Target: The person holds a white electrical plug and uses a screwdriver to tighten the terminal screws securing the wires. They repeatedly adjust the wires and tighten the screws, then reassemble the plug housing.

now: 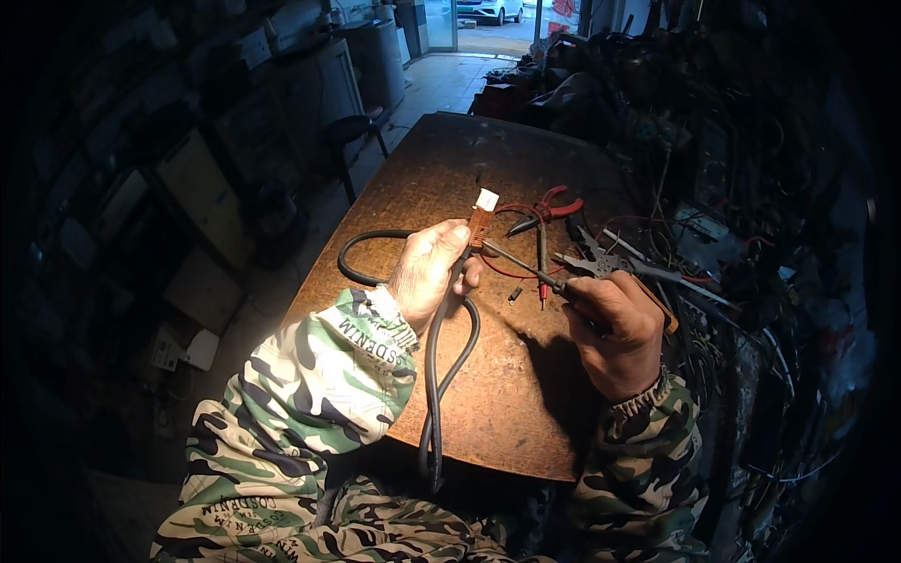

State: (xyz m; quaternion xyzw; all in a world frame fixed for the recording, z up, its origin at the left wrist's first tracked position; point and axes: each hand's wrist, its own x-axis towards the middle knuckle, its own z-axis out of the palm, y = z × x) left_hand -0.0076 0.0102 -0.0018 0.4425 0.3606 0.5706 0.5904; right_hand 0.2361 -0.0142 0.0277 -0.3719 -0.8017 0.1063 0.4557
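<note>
Black cable (431,361), looped across wooden table (413,178) and sagging past near edge; left hand (434,267) pinching brown connector (480,227) with white end, raised over table; screwdriver (516,260) slanting to connector's side, contact unclear; red-handled pliers (566,209) lying beyond; right hand (615,328) wrapped around screwdriver handle.

Left camouflage sleeve (324,380): dark capital letters printed near the cuff, legible, running at a slant across pale cloth. Lower down, by the bottom edge, camouflage cloth (239,514) bears more dark capitals, several short lines, smaller, partly broken by folds. Doorway, far end: red marks (563,7) on glass, too blurred to read.
</note>
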